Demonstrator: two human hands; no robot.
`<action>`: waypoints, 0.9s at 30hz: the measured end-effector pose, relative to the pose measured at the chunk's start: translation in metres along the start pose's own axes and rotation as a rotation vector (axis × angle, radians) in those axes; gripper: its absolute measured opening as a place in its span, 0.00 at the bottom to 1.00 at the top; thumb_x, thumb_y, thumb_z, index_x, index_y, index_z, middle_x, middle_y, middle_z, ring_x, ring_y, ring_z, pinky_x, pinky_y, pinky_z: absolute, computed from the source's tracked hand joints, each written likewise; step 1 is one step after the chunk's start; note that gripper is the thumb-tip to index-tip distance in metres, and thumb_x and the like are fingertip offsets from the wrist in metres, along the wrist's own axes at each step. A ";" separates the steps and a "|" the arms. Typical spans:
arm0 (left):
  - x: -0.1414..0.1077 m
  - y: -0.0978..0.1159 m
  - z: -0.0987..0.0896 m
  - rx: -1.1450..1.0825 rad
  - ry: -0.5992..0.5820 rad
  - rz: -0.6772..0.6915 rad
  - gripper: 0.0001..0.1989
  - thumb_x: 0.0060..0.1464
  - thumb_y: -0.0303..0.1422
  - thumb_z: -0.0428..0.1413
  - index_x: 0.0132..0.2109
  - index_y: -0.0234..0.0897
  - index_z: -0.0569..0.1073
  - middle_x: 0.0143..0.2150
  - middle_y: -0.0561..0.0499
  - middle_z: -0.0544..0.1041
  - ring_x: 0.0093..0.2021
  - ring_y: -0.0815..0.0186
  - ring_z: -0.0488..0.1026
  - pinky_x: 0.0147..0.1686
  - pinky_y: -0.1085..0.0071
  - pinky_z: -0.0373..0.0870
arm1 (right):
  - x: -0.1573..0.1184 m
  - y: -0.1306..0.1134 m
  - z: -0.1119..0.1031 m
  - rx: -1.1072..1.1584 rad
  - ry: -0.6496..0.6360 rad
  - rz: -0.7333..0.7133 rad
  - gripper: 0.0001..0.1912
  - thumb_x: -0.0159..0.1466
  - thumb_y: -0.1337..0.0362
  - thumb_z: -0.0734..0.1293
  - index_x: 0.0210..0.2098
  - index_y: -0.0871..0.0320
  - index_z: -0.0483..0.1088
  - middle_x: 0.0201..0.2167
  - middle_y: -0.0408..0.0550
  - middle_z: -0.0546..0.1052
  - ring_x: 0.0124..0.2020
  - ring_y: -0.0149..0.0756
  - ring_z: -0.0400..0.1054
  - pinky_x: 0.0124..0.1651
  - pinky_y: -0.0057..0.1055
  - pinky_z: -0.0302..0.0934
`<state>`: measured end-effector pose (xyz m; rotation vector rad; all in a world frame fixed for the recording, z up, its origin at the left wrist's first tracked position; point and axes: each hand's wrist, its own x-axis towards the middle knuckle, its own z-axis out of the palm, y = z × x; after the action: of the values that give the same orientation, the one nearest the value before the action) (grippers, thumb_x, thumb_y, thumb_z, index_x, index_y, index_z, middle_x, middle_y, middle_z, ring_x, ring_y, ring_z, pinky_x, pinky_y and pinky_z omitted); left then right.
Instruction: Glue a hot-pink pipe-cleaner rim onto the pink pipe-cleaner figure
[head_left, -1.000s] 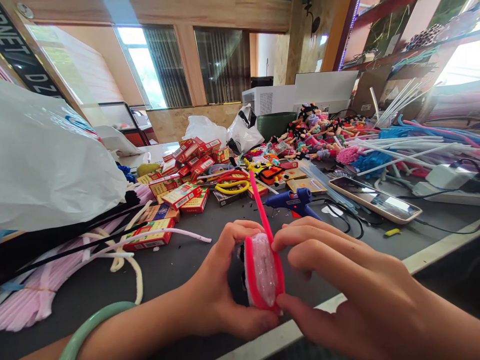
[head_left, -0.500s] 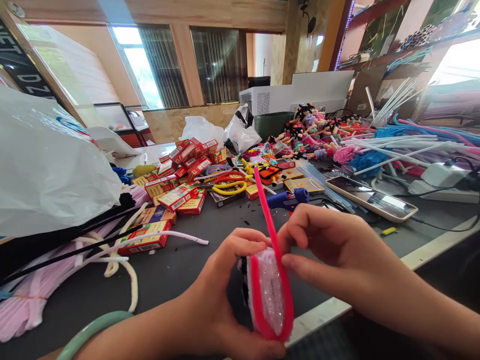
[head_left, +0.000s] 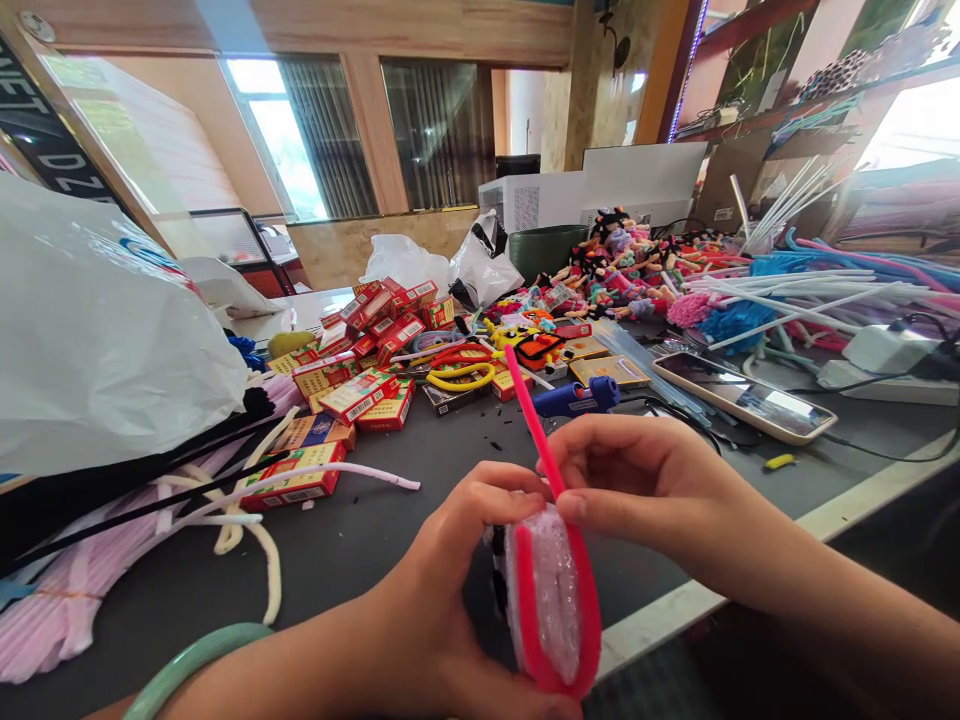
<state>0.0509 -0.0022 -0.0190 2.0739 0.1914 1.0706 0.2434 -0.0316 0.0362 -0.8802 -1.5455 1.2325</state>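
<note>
Nearest the viewer, a green bangle is circling the left wrist, and the left hand is gripping a glittery pale block just above the table, near its front edge. The left fingers are curling over the block's upper end while the thumb is pressing below; the block's left face seems to be showing black patches, though the hand is hiding most of it. A bright pink strip is running around the block's rounded lower end and up both sides, with its free end rising and leaning left. The right hand is pinching that strip between thumb and index finger at the block's upper right. At far left, a white plastic bag is bulging over pale purple strips. Beyond the hands, a blue glue gun is lying between red boxes on the left and a phone on the right. Farther back, small dolls are lying heaped before a white screen.
</note>
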 end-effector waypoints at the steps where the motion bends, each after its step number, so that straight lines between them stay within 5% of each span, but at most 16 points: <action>1: 0.000 -0.001 0.000 0.001 0.000 0.009 0.39 0.40 0.50 0.69 0.56 0.49 0.61 0.55 0.48 0.65 0.54 0.53 0.67 0.52 0.60 0.67 | 0.000 0.000 0.000 0.002 0.005 -0.011 0.07 0.56 0.64 0.74 0.32 0.59 0.74 0.23 0.38 0.69 0.25 0.26 0.62 0.27 0.22 0.60; 15: -0.001 0.001 -0.004 0.014 0.006 -0.030 0.39 0.40 0.43 0.71 0.56 0.51 0.62 0.56 0.48 0.68 0.53 0.53 0.70 0.57 0.55 0.65 | -0.003 -0.003 0.000 -0.208 0.056 -0.277 0.08 0.60 0.72 0.71 0.34 0.52 0.80 0.29 0.39 0.77 0.31 0.26 0.70 0.34 0.21 0.65; 27: 0.003 -0.003 -0.006 -0.025 -0.024 -0.057 0.39 0.41 0.45 0.71 0.58 0.52 0.63 0.56 0.50 0.71 0.54 0.53 0.70 0.57 0.59 0.63 | -0.003 -0.006 -0.002 -0.208 0.053 -0.216 0.03 0.60 0.69 0.70 0.31 0.56 0.77 0.28 0.40 0.75 0.30 0.27 0.67 0.33 0.22 0.63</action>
<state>0.0492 0.0045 -0.0172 2.0455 0.2229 1.0087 0.2461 -0.0356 0.0416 -0.8455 -1.6982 0.8999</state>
